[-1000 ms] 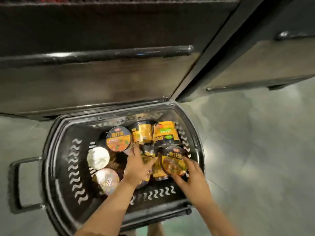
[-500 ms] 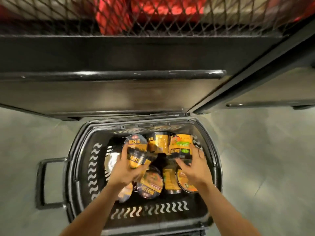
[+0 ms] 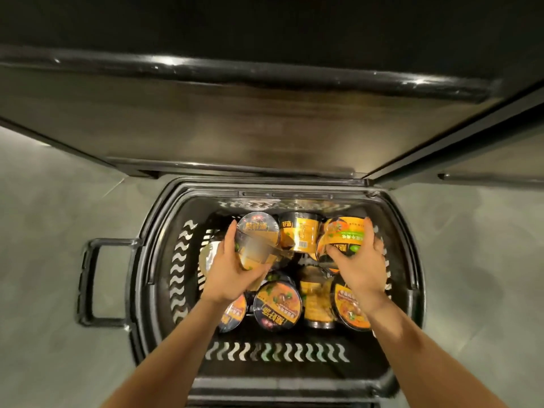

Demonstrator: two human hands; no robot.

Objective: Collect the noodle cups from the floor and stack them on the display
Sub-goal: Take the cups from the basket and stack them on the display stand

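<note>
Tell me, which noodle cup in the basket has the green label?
The cup with the green band, at the basket's far right, gripped by the right hand. The others show only orange and black.

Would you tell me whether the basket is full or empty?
Partly full: the basket holds several noodle cups, with bare floor showing near its front wall.

black plastic basket [image 3: 407,248] with side handle [image 3: 91,278] | grey floor [image 3: 44,201]

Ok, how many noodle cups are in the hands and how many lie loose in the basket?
Held noodle cups: 2, one per hand (left hand, right hand)
Loose noodle cups in the basket: 6 visible
Total: 8
</note>
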